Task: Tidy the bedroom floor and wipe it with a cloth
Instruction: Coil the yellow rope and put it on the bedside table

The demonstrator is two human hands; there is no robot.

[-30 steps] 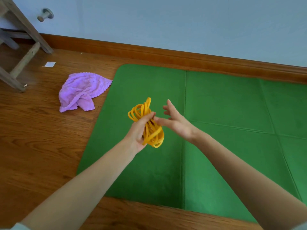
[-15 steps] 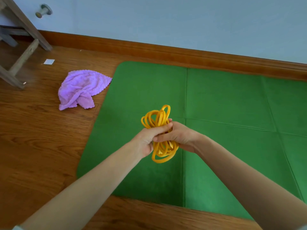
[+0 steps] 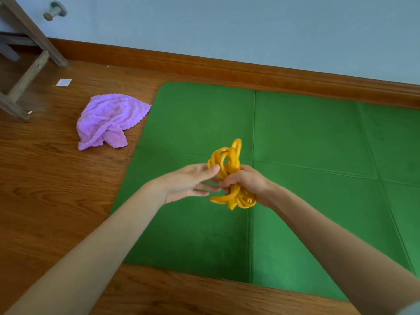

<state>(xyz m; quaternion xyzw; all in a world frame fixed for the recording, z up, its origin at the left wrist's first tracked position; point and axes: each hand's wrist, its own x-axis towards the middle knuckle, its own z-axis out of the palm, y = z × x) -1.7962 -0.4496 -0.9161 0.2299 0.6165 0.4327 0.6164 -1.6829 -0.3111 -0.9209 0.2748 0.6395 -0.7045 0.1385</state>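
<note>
Purple cloth (image 3: 109, 120) lies crumpled on the wooden floor (image 3: 45, 189) in the upper left of the frame, its scalloped corner just reaching the left edge of the green mat (image 3: 306, 144); neither hand touches it.

In the head view, the mat fills the middle and right of the frame, creased into panels, its far edge running near the brown baseboard (image 3: 250, 71) under a pale blue wall. Both bare forearms reach in from the bottom corners and meet above the mat, a little right of centre. The right hand (image 3: 246, 181) has its fingers curled around the middle of a bundle of yellow cord (image 3: 229, 176), gripping it so that loops stick out above the fist and hang out below it. The left hand (image 3: 188, 181) is spread, fingers straight and pointing toward the bundle; its thumb tip sits against the upper loops, and the fingertips lie just beside the right hand's knuckles. Whether those fingertips actually touch the cord cannot be told.

At the far upper left stand the slanted wooden legs of a piece of furniture (image 3: 29, 71). A small white square of paper (image 3: 63, 82) lies on the floor between those legs and the cloth. A round metal knob (image 3: 54, 12) juts from the wall at the top left.
</note>
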